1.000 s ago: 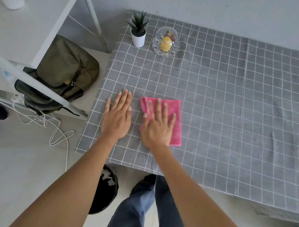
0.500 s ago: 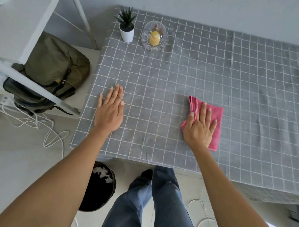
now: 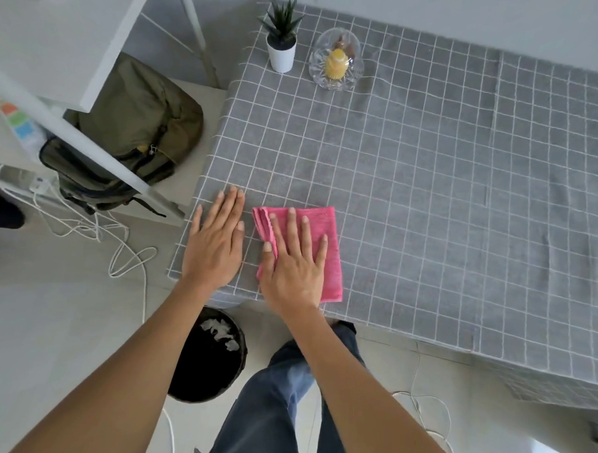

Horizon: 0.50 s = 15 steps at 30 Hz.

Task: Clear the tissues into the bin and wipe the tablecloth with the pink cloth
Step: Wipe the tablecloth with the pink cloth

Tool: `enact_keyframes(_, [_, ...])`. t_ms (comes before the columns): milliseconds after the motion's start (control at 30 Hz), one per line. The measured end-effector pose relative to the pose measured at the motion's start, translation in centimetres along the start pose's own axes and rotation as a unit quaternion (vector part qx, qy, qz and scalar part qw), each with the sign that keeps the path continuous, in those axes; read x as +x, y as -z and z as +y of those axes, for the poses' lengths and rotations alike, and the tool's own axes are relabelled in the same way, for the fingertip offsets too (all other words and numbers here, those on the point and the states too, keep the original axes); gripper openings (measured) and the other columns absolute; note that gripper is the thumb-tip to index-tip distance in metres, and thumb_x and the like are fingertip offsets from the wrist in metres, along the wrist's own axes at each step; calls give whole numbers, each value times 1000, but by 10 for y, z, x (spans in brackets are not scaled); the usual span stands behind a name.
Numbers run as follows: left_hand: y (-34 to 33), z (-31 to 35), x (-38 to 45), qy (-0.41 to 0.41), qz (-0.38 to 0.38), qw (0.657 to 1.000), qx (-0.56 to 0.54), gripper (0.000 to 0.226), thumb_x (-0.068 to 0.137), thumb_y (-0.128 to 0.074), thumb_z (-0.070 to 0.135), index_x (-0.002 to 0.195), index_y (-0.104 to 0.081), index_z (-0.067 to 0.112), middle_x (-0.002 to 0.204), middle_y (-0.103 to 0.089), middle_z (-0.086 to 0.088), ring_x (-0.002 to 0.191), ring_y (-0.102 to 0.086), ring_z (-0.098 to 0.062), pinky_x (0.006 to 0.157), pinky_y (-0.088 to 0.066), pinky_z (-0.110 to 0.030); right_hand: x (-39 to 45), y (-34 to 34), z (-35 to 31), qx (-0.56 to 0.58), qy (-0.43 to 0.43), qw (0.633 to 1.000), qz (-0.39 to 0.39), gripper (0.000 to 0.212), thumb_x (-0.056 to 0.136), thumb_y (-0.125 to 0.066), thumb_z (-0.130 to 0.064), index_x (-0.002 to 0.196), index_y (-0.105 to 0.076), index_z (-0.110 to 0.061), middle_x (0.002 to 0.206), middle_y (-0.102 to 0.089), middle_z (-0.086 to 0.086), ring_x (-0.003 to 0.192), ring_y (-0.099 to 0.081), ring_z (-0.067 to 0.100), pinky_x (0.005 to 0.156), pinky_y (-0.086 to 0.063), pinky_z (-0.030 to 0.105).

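place: home room | evidence: checked tablecloth (image 3: 429, 197) on counter | potted plant (image 3: 281, 44) | backpack (image 3: 133, 133) under white shelf (image 3: 59, 37) | bin (image 3: 209, 359) and cables (image 3: 125, 253) on tiled floor

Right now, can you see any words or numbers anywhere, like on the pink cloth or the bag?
No words or numbers can be read.
pink cloth: plain, no label showing.
green backpack: no brand or tag readable.
white pot: plain.
coloured patches on the shelf at the left: orange, green and blue shapes, too blurred to tell if they carry text.
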<state>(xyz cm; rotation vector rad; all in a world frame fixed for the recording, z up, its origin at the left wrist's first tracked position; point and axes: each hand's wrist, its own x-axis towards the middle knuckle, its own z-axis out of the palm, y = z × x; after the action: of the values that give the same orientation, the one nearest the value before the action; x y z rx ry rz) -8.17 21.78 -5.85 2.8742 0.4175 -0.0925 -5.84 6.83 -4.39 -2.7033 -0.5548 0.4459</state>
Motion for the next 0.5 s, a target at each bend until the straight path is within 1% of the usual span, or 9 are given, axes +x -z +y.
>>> enact_keyframes(100, [1, 1, 0, 0, -2, 1000, -4, 53, 99, -2, 35, 151, 2, 24, 158, 4, 9, 146, 8, -9, 120, 3, -41, -3, 10, 26, -20, 10, 1000, 0, 51, 100, -2, -44, 147, 16, -36, 157, 19, -9, 143, 22, 14, 117, 10, 49])
enact_keyframes(200, [1, 0, 0, 0, 0, 1000, 4, 53, 99, -3, 35, 151, 3, 24, 159, 5, 9, 146, 8, -9, 120, 3, -41, -13, 24, 65, -43, -46, 998, 13, 51, 99, 3, -46, 143, 27, -39, 156, 24, -7, 142, 24, 16, 116, 12, 49])
enact_keyframes(267, [0, -1, -1, 1, -4, 1000, 7, 53, 100, -3, 35, 151, 4, 24, 159, 6, 9, 146, 9, -9, 120, 3, -41, -22, 34, 95, -44, -89, 995, 29, 50, 99, 2, -46, 144, 22, -39, 156, 22, -8, 144, 21, 16, 117, 11, 49])
enact_keyframes(333, [0, -1, 0, 0, -4, 1000, 10, 53, 100, -3, 35, 151, 5, 24, 159, 7, 9, 146, 9, -9, 120, 4, -41, -27, 41, 114, -40, -117, 992, 41, 51, 99, -2, -45, 147, 13, -35, 157, 17, -10, 145, 16, 14, 117, 10, 48])
enact_keyframes(400, [0, -1, 1, 1, -7, 1000, 5, 54, 99, -2, 35, 151, 5, 24, 159, 6, 8, 146, 9, -9, 119, 5, -40, -29, 41, 117, -43, -123, 991, 42, 51, 99, -3, -45, 147, 7, -32, 157, 15, -10, 146, 14, 14, 117, 12, 46])
enact_keyframes(500, [-1, 5, 1, 26, -7, 1000, -3, 55, 97, -1, 36, 151, 5, 23, 159, 7, 7, 146, 9, -10, 119, 6, -42, -28, 40, 113, -46, -121, 990, 47, 50, 99, -4, -46, 146, 6, -32, 157, 14, -10, 146, 13, 15, 116, 15, 45])
